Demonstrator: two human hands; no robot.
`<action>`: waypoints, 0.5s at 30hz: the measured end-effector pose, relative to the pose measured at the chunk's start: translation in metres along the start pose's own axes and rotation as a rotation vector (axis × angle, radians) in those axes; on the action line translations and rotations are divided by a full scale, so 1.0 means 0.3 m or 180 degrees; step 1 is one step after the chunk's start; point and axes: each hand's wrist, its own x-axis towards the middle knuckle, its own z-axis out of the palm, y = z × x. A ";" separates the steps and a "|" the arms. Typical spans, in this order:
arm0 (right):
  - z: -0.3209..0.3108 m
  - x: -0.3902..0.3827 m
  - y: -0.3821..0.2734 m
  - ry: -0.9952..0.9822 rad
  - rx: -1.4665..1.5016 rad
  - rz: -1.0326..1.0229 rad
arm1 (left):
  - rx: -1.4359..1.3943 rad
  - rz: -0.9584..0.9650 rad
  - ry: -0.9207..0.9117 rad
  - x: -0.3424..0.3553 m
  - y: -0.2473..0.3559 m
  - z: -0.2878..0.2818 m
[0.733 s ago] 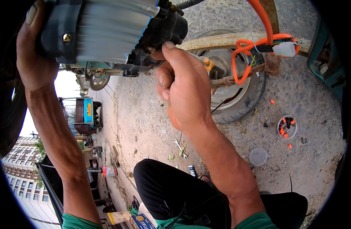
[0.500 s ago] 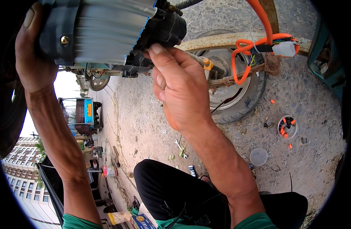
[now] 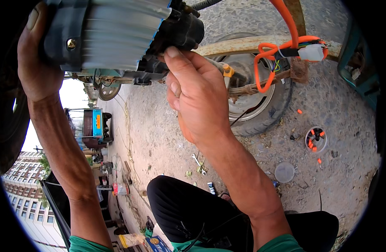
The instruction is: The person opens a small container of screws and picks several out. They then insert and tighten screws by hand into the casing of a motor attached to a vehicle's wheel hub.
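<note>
A finned, silver electric motor (image 3: 117,33) with black ends fills the upper left. Its left end rests against my left hand (image 3: 35,63), which is wrapped round the black band with the thumb up along it. At the other end, my right hand (image 3: 197,90) is closed, thumb and forefinger pinching at the lower edge of the black end housing (image 3: 180,33). What those fingertips hold, if anything, is hidden. The remaining right fingers are curled.
An orange cable (image 3: 264,63) with a white connector (image 3: 311,53) hangs by a rusty frame bar (image 3: 239,45), above a wheel (image 3: 281,105). On the ground lie a wrench (image 3: 198,164), a round lid (image 3: 284,172) and a tub (image 3: 326,145) of orange and black bits.
My right hand has shifted very slightly to the left at the motor's end. My left hand and the motor look nearly unmoved.
</note>
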 end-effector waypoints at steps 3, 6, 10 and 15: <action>-0.001 0.008 0.004 0.0019 -0.0115 -0.0072 | 0.0072 0.0032 0.0099 0.001 0.004 0.019; -0.013 0.003 0.000 -0.0109 -0.0074 0.0043 | 0.0082 0.0056 0.0255 -0.002 0.021 0.076; -0.013 -0.007 -0.004 -0.0132 -0.0058 0.0026 | -0.0087 0.0038 0.0226 0.004 0.001 0.006; -0.004 0.002 0.018 -0.0038 -0.0033 -0.0073 | -0.0140 0.0082 -0.0196 -0.001 -0.010 -0.019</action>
